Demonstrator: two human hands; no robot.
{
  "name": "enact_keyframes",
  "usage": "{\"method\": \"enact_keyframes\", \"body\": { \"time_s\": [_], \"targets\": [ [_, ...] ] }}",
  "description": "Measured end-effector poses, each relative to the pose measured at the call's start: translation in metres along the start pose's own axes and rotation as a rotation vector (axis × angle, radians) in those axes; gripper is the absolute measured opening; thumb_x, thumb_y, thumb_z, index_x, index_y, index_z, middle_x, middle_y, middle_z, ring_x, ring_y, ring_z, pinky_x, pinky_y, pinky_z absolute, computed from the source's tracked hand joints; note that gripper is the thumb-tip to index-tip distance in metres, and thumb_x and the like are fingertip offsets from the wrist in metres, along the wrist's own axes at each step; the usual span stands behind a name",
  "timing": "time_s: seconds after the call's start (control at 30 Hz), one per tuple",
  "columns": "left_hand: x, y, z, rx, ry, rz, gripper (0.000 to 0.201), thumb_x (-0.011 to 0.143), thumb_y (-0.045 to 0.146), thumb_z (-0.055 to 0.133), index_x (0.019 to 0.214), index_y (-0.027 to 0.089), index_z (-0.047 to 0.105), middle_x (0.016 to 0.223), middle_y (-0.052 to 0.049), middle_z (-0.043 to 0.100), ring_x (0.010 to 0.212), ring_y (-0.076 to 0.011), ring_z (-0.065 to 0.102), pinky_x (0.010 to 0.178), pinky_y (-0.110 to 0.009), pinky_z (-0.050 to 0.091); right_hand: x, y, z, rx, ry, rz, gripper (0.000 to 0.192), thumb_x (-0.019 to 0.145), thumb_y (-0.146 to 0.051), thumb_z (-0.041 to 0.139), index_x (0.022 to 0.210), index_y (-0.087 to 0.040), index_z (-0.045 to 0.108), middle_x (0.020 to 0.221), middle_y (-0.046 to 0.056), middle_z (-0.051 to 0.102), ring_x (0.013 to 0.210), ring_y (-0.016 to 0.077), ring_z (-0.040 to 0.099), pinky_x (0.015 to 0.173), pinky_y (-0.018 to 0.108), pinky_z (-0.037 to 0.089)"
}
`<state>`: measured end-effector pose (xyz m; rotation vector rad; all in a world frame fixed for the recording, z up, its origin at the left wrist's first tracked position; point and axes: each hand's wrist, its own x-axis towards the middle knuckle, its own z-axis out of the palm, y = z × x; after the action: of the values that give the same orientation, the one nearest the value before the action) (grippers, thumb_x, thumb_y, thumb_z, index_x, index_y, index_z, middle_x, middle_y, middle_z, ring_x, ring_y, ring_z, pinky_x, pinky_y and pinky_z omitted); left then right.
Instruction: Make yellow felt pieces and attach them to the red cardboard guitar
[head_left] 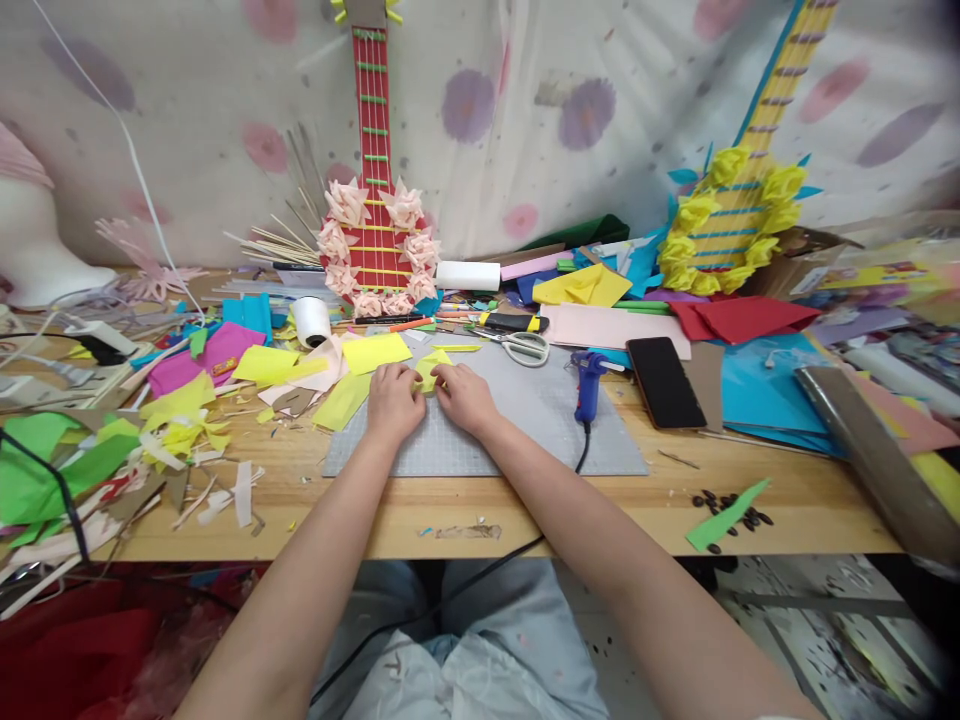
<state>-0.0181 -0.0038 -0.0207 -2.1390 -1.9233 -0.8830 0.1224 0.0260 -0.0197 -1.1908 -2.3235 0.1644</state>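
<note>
Hands: our left hand (pixel 392 402) and right hand (pixel 465 397) pinch small yellow paper piece (pixel 427 372), fingers closed, on grey cutting mat (pixel 525 440). Risk, we judge: fold tears under uneven pull; glue gun (pixel 587 385) close by.

A pale cloth (pixel 525 110) with pink and purple blots is hanging as backdrop behind a wooden table (pixel 465 510); a speckled floor (pixel 810 640) is showing beneath, under even light.
</note>
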Motion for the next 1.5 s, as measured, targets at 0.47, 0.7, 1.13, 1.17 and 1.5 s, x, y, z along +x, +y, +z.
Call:
{"method": "enact_keyframes", "body": {
  "time_s": [0.47,0.7,1.13,1.17,1.5],
  "targets": [
    [0.0,-0.004,0.002,-0.034,0.117,0.081,0.002,0.072,0.022,0.056,0.074,0.02,0.057,0.092,-0.006,0.056,0.094,-0.0225,0.045,0.085,-0.037,0.037,-0.005,-0.006,-0.007,0.09,0.083,-0.085,0.032,0.069,-0.01,0.049,0.1,-0.017,0.054,0.102,0.006,0.055,0.096,0.02,0.044,0.081,0.03,0.038],
    [0.0,-0.003,0.001,-0.052,0.059,0.08,0.009,0.069,0.026,0.058,0.077,0.021,0.059,0.091,-0.005,0.057,0.094,-0.0225,0.046,0.087,-0.038,0.036,-0.002,0.005,0.001,0.059,0.04,0.032,0.017,0.075,-0.011,0.046,0.083,-0.019,0.058,0.093,0.006,0.057,0.092,0.0207,0.044,0.077,0.031,0.039],
    [-0.008,-0.011,-0.011,-0.101,-0.017,0.07,0.025,0.063,0.011,0.054,0.077,0.026,0.067,0.099,-0.004,0.056,0.1,-0.0227,0.045,0.09,-0.04,0.036,-0.007,0.015,-0.006,0.118,-0.045,-0.001,0.017,0.076,-0.015,0.055,0.089,-0.021,0.065,0.099,0.004,0.06,0.095,0.018,0.046,0.081,0.029,0.039],
    [-0.008,-0.011,-0.01,-0.097,-0.032,0.077,0.025,0.063,0.012,0.054,0.078,0.026,0.068,0.099,-0.004,0.056,0.099,-0.0227,0.045,0.09,-0.04,0.036,-0.006,0.015,-0.006,0.124,-0.054,-0.003,0.015,0.077,-0.016,0.055,0.087,-0.021,0.066,0.098,0.004,0.06,0.095,0.0177,0.046,0.081,0.029,0.039],
    [-0.008,-0.008,-0.01,-0.076,-0.059,0.092,0.023,0.064,0.013,0.054,0.077,0.026,0.068,0.095,-0.003,0.058,0.097,-0.0221,0.046,0.09,-0.039,0.037,0.0,0.014,0.002,0.147,-0.042,0.18,0.017,0.082,-0.03,0.053,0.078,-0.018,0.064,0.086,0.005,0.06,0.086,0.0166,0.048,0.076,0.028,0.037]
  ]
}}
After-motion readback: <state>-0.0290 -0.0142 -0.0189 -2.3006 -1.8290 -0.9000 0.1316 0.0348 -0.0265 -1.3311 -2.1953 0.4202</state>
